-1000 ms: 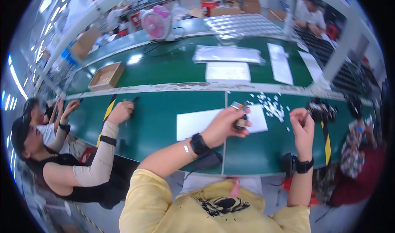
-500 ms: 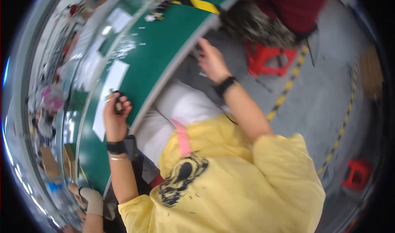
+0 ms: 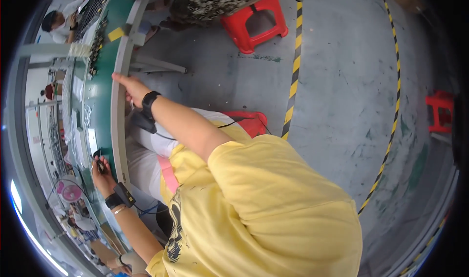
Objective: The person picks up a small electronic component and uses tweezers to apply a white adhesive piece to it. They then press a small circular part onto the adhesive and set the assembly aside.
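My left hand (image 3: 102, 175) is over the green worktable (image 3: 103, 108), its fingers curled round a small dark part (image 3: 101, 166) with a brassy tint; its exact kind cannot be made out. My right hand (image 3: 132, 87) is at the table's pale front edge (image 3: 118, 115), farther along. One digit stretches onto that edge while the other fingers hang below it, apart and partly hidden. Nothing shows clearly in this hand. Both wrists wear black bands with small dark boxes, and cables run from them. A white sheet (image 3: 92, 141) lies on the table beyond my left hand.
Dark small parts (image 3: 95, 54) stand in a row along the table. Someone in patterned clothing (image 3: 210, 3) sits near a red stool (image 3: 256, 25). Yellow-black tape (image 3: 294, 81) marks the floor. A pink fan (image 3: 70, 190) stands across the table; a neighbour's hand (image 3: 113, 263) is at lower left.
My view has swung to the right, so the table now sits at the left. My right hand has come from beside the table to its edge. The left still holds the dark part.
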Action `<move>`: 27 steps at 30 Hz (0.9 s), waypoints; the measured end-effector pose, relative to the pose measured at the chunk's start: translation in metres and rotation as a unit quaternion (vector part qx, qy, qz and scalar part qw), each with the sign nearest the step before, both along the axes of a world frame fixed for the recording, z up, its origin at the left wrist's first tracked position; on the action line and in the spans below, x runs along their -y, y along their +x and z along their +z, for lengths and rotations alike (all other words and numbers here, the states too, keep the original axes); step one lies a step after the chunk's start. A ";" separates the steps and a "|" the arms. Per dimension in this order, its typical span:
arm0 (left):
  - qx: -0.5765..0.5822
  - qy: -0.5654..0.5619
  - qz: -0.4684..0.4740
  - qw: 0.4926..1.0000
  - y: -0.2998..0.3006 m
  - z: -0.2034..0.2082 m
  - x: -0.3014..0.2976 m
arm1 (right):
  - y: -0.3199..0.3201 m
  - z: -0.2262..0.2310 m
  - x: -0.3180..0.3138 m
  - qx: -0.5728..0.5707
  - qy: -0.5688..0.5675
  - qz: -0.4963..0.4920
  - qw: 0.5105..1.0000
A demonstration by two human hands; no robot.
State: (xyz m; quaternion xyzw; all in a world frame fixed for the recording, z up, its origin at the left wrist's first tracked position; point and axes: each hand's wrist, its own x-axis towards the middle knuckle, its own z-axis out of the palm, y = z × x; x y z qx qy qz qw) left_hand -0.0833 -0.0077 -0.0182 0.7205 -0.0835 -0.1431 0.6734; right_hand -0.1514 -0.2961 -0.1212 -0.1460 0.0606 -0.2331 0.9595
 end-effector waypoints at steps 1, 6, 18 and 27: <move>0.003 -0.004 -0.019 1.000 0.010 0.001 -0.010 | -0.004 0.006 -0.002 0.001 0.000 0.008 1.000; -0.016 0.004 -0.030 0.999 0.037 0.002 -0.021 | -0.005 0.017 -0.003 0.005 0.042 -0.034 0.999; -0.021 -0.001 0.019 1.000 0.014 0.006 -0.021 | 0.005 0.015 -0.009 -0.006 0.052 0.025 0.998; -0.049 -0.095 0.036 0.994 -0.051 0.013 0.024 | 0.004 -0.011 0.012 0.102 0.105 0.104 0.984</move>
